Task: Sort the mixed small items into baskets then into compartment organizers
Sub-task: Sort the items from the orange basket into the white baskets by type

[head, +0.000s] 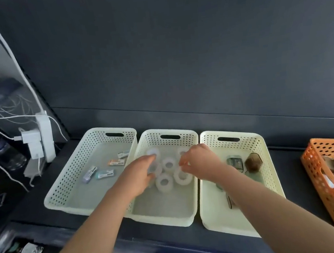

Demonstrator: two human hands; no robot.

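Rolls of translucent white tape (158,185) sit in the cream perforated basket (165,208) at frame centre. The left hand (140,172) grips one; the right hand's (199,160) hold is unclear. Being slick, the gripped roll may slip.

Dim, soft focus, wide-angle warp at edges.

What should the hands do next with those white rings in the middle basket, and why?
Probably close the right hand on the nearest tape roll and lift. Both hands are in the middle basket; the left hand seems curled round one roll, while the right's grip is unclear.
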